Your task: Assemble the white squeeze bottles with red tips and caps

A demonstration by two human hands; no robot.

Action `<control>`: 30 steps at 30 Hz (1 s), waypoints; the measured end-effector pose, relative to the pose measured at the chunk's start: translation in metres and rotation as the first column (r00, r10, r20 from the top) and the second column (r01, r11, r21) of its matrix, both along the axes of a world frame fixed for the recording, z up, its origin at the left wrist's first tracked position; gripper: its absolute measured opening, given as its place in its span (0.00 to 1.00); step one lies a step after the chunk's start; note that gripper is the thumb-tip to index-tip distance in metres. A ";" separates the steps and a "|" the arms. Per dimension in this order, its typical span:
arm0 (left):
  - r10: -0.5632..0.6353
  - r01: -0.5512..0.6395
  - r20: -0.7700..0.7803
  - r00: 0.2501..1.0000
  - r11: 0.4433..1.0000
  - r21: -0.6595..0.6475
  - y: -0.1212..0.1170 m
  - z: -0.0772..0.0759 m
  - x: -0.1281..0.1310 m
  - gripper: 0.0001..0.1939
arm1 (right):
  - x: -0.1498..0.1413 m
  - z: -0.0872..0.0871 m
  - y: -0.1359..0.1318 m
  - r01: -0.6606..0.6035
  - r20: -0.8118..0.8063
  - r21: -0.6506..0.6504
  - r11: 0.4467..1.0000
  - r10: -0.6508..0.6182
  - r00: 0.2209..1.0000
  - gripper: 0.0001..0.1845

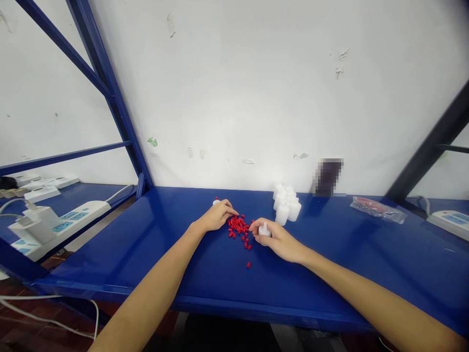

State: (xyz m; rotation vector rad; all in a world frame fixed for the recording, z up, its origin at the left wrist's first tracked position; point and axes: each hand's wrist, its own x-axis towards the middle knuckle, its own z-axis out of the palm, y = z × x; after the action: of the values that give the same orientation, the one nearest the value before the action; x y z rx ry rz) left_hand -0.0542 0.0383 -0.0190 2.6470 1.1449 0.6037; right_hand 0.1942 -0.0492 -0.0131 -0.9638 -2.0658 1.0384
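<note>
Holding the white bottle (264,231) upright in the right hand's (281,238) curled fingers calls for steadiness, while the left hand (217,216), its grip impossible to tell, wants a light touch at the loose red caps (238,225) on the bench (205,274).

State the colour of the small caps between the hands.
The small caps are red, shown in the head view.

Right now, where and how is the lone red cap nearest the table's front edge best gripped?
Probably around its side wall, in a light pinch, coming from above on the near side: the lone red cap is small and rounded, and sits apart from the pile of red caps, which lies beyond it.
</note>
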 end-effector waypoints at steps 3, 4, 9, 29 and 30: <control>0.017 -0.017 0.034 0.999 1.000 0.004 0.002 -0.002 -0.001 0.15 | 0.000 0.005 -0.004 -0.044 0.033 0.024 0.999 0.044 0.999 0.11; 0.028 -0.028 0.046 0.999 1.000 0.001 0.003 -0.003 -0.001 0.14 | 0.000 0.006 -0.005 -0.052 0.045 0.046 0.998 0.050 0.998 0.12; 0.055 -0.057 0.088 0.995 0.998 0.022 0.004 -0.003 -0.001 0.10 | 0.002 0.008 -0.004 -0.067 0.114 0.103 0.992 0.055 0.992 0.08; -0.046 0.123 0.679 0.733 0.990 -0.065 -0.092 0.026 0.086 0.03 | -0.002 0.010 -0.004 -0.065 -0.058 -0.008 0.998 0.065 0.996 0.04; -0.025 0.107 0.687 0.726 0.991 -0.077 -0.091 0.023 0.086 0.03 | -0.002 0.010 -0.004 -0.065 -0.084 -0.016 0.998 0.064 0.994 0.04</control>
State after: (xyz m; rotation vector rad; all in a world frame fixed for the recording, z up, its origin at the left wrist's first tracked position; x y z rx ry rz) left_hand 0.0318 -0.0524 0.0041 2.0348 0.8062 1.3163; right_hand 0.1924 -0.0531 -0.0035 -0.8531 -2.0332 1.1147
